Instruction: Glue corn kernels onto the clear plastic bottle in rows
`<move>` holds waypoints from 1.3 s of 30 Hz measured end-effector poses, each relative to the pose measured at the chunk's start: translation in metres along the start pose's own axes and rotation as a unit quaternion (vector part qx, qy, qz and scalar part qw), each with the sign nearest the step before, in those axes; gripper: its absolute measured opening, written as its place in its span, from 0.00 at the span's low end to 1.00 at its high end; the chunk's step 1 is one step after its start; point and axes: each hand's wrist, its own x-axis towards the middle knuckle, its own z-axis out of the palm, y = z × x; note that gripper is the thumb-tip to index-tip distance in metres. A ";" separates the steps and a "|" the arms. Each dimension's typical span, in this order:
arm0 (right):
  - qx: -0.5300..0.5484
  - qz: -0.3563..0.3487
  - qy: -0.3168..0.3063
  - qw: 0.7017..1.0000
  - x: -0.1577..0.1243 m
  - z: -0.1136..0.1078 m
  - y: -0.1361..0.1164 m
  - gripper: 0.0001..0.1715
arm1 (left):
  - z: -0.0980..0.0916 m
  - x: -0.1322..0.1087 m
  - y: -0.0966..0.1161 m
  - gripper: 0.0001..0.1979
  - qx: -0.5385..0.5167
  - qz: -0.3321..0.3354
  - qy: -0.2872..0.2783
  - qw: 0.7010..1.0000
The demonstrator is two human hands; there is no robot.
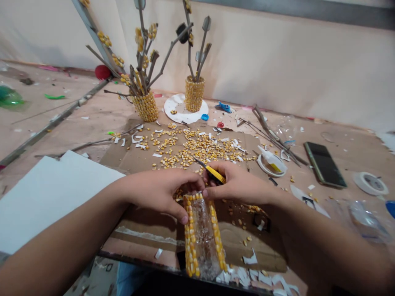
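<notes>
A clear cylinder lies at the near table edge, its sides and far rim covered with rows of corn kernels and a bare strip along its top. My left hand is closed round its far left side, thumb on the kernels. My right hand has its fingertips at the far rim and also holds a yellow and black cutter, its dark tip pointing up and left. Beyond my hands, loose corn kernels and white scraps are spread on cardboard.
Two kernel-covered pots with branches stand at the back, one on a white disc. To the right are a glue bottle, a phone, a tape roll and twigs. White sheets lie left.
</notes>
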 end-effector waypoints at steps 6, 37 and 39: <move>-0.025 -0.017 0.055 0.998 -0.002 -0.021 -0.003 0.13 | -0.001 -0.001 0.001 0.29 0.003 -0.015 -0.005 1.000; -0.562 0.142 0.155 0.800 0.007 -0.042 0.008 0.16 | 0.013 0.006 0.010 0.22 -0.008 -0.042 0.015 0.999; -0.568 0.131 0.138 0.801 0.007 -0.043 0.007 0.13 | 0.013 0.006 0.009 0.23 -0.010 -0.045 0.016 0.999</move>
